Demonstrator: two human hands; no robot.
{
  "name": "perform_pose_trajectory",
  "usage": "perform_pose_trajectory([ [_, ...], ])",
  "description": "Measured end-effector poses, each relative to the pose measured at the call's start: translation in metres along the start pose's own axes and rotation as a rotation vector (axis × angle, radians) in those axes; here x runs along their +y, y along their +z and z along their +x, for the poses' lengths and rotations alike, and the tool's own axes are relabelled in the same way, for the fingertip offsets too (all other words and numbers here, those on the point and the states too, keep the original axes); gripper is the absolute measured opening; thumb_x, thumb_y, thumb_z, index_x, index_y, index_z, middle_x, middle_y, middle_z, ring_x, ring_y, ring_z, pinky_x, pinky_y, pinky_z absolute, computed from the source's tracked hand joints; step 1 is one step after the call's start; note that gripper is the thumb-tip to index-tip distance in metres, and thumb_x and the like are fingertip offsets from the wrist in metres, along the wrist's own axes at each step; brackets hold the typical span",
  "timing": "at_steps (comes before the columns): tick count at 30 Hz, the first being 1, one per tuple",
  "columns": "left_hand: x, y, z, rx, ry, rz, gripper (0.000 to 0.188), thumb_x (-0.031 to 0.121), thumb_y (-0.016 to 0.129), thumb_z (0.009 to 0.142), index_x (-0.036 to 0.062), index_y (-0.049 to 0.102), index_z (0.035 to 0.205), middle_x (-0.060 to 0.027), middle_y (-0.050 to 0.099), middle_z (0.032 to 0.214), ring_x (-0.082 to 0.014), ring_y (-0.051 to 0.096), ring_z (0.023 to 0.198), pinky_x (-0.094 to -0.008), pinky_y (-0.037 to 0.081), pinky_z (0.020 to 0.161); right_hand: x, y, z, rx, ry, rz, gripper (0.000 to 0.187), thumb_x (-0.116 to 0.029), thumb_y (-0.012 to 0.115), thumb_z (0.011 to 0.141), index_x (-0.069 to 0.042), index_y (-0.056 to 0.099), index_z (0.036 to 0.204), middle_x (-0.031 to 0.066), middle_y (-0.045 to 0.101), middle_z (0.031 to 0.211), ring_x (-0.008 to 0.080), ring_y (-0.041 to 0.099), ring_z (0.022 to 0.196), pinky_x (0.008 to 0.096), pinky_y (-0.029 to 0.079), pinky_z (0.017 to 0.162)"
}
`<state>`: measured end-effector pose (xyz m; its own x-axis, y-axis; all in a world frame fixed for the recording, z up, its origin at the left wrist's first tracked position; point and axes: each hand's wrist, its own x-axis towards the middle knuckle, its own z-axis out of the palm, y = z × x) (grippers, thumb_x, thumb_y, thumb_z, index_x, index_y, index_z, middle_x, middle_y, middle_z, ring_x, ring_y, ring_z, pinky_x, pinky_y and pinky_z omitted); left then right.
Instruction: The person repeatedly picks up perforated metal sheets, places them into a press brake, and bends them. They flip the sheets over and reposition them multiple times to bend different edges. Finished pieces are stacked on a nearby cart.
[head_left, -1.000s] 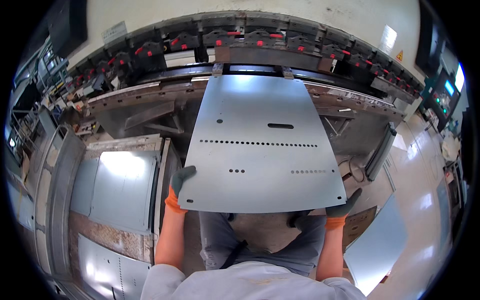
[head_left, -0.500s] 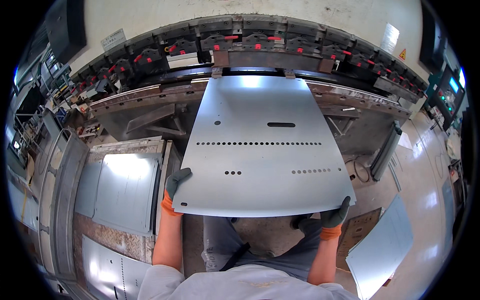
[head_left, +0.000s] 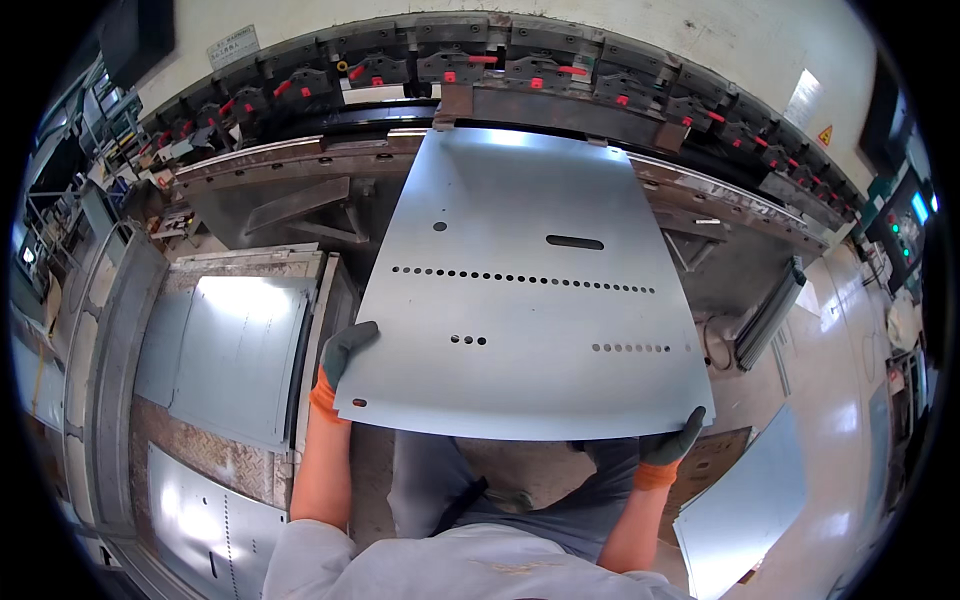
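Note:
A large pale metal sheet [head_left: 520, 370] with round holes in rows and a long slot lies in front of me, its far edge at the tooling of a press brake [head_left: 560, 105]. My left hand [head_left: 346, 350], in a dark glove with an orange cuff, grips the sheet's left edge by the near corner, thumb on top. At the near right corner my right hand [head_left: 680, 440], gloved alike, is closed on the edge with its thumb above. The fingers of both hands are mostly hidden beneath the sheet.
To my left, a metal-floored platform [head_left: 240, 462] carries flat sheets [head_left: 240, 350] and another punched sheet [head_left: 205, 530]. A bare sheet [head_left: 745, 505] leans low at my right, beside brown board [head_left: 712, 462]. A control panel [head_left: 898, 228] stands at the far right.
The whole view has tilted a little, so the machine and sheet appear slightly rotated. Both hands keep hold of the same near corners of the sheet.

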<state>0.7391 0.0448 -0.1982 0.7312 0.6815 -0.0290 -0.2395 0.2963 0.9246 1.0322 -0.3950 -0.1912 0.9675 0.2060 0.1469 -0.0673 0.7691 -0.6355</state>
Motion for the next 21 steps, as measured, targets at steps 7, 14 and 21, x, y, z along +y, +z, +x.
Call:
perform_pose_trajectory([
  [7, 0.002, 0.003, 0.003, 0.046, -0.132, -0.093, 0.065, 0.021, 0.088, 0.072, -0.0083, 0.058, 0.121, -0.0165, 0.069, 0.111, -0.0224, 0.068, 0.099, -0.0363, 0.057, 0.088, 0.004, -0.002, 0.000, -0.040, -0.007, -0.015, 0.053, -0.040, 0.051, 0.102, -0.001, 0.052, 0.138, 0.0101, 0.057, 0.138, 0.0243, 0.053, 0.126, 0.0404, 0.041, 0.108],
  [14, -0.008, -0.009, 0.005, 0.016, -0.041, -0.001, 0.059, 0.020, 0.086, 0.074, -0.0069, 0.060, 0.119, -0.0161, 0.069, 0.111, -0.0228, 0.068, 0.101, -0.0380, 0.056, 0.090, 0.006, -0.007, 0.000, -0.030, 0.021, 0.017, 0.056, -0.042, 0.052, 0.101, -0.001, 0.050, 0.140, 0.0108, 0.056, 0.139, 0.0255, 0.052, 0.127, 0.0415, 0.040, 0.109],
  [21, -0.008, -0.008, 0.005, -0.030, -0.069, -0.131, 0.038, 0.009, 0.073, 0.085, -0.0055, 0.060, 0.118, -0.0168, 0.069, 0.112, -0.0225, 0.068, 0.100, -0.0375, 0.057, 0.088, 0.007, -0.002, -0.002, -0.032, 0.007, 0.024, 0.057, -0.041, 0.052, 0.101, -0.001, 0.049, 0.141, 0.0112, 0.055, 0.140, 0.0260, 0.052, 0.128, 0.0417, 0.040, 0.110],
])
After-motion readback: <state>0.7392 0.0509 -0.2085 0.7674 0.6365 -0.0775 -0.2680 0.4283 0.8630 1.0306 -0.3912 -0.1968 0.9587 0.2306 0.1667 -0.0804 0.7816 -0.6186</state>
